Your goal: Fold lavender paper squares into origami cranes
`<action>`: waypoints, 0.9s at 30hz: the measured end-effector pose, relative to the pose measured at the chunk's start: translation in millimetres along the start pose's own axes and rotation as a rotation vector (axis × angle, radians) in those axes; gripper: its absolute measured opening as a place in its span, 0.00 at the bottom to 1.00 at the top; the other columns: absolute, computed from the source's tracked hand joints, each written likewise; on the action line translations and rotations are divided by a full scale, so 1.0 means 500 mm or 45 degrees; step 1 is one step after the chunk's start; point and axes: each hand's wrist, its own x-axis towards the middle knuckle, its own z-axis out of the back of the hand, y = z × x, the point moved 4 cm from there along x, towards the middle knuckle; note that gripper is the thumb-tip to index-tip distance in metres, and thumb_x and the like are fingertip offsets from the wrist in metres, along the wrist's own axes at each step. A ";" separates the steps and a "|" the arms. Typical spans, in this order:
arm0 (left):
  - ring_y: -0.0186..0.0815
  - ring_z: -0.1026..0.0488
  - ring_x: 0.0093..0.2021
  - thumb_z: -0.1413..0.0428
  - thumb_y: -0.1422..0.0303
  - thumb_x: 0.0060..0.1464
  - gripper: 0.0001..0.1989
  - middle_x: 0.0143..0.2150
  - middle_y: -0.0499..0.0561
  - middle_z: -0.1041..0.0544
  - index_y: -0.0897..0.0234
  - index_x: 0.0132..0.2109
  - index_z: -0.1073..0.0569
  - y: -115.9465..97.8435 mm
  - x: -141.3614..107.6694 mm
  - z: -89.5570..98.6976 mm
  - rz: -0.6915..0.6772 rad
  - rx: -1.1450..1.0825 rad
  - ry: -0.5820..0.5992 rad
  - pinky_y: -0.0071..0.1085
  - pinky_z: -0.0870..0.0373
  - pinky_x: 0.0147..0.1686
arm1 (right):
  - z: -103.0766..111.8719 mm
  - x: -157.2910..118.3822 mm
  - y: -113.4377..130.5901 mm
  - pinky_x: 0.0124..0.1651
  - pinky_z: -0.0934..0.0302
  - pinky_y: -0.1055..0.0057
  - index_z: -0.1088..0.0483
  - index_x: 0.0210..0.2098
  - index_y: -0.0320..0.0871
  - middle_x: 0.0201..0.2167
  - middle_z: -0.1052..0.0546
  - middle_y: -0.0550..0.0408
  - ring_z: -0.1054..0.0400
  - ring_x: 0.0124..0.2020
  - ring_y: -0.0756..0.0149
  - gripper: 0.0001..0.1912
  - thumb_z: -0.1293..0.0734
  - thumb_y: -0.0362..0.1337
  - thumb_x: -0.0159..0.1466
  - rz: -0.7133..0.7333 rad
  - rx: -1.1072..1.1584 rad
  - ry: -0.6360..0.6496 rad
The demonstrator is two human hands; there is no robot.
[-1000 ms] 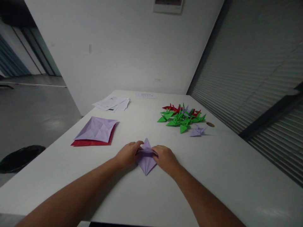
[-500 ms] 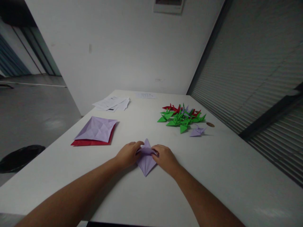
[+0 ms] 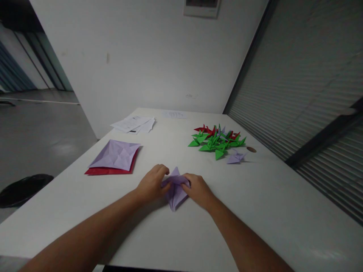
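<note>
A light purple origami paper (image 3: 177,194), folded into a pointed diamond with creased flaps, lies on the white table in front of me. My left hand (image 3: 153,183) is at its left side, thumb against a flap and the other fingers curled above it. On the opposite side, my right hand (image 3: 197,189) pinches the right edge between thumb and fingers. One tip of the paper points away from me and the other towards me. The fingers partly hide the middle fold.
Left of my hands lies a stack of creased purple sheets (image 3: 117,154) over red sheets (image 3: 109,171). Green paper cranes (image 3: 211,145), red ones (image 3: 208,130) and a single purple crane (image 3: 236,157) sit at right. Printed papers (image 3: 133,124) lie farther back. A black-lined bin (image 3: 24,190) stands beside the table.
My left hand has shifted slightly left and its fingers have lifted. The left flap of the purple paper has moved with the thumb, and the near tip looks partly spread. My right hand stays put.
</note>
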 end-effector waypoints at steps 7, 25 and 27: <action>0.37 0.26 0.31 0.52 0.71 0.65 0.08 0.37 0.55 0.24 0.63 0.40 0.28 -0.089 -0.026 0.005 -0.361 0.251 0.320 0.34 0.27 0.32 | -0.002 0.001 -0.005 0.46 0.37 0.68 0.23 0.41 0.43 0.40 0.18 0.51 0.26 0.41 0.60 0.09 0.32 0.28 0.61 0.013 -0.042 -0.013; 0.48 0.18 0.33 0.50 0.74 0.61 0.19 0.66 0.72 0.33 0.71 0.58 0.27 -0.104 -0.042 -0.040 -0.279 0.585 0.752 0.46 0.18 0.27 | -0.005 0.009 -0.002 0.31 0.50 0.73 0.34 0.26 0.43 0.24 0.29 0.58 0.37 0.27 0.68 0.10 0.32 0.34 0.63 -0.044 -0.069 -0.008; 0.48 0.18 0.32 0.49 0.74 0.61 0.19 0.66 0.72 0.34 0.69 0.57 0.26 -0.104 -0.043 -0.037 -0.263 0.587 0.767 0.46 0.18 0.26 | -0.003 0.009 -0.003 0.30 0.52 0.73 0.35 0.26 0.43 0.23 0.31 0.60 0.38 0.26 0.69 0.11 0.33 0.35 0.64 -0.034 -0.047 -0.022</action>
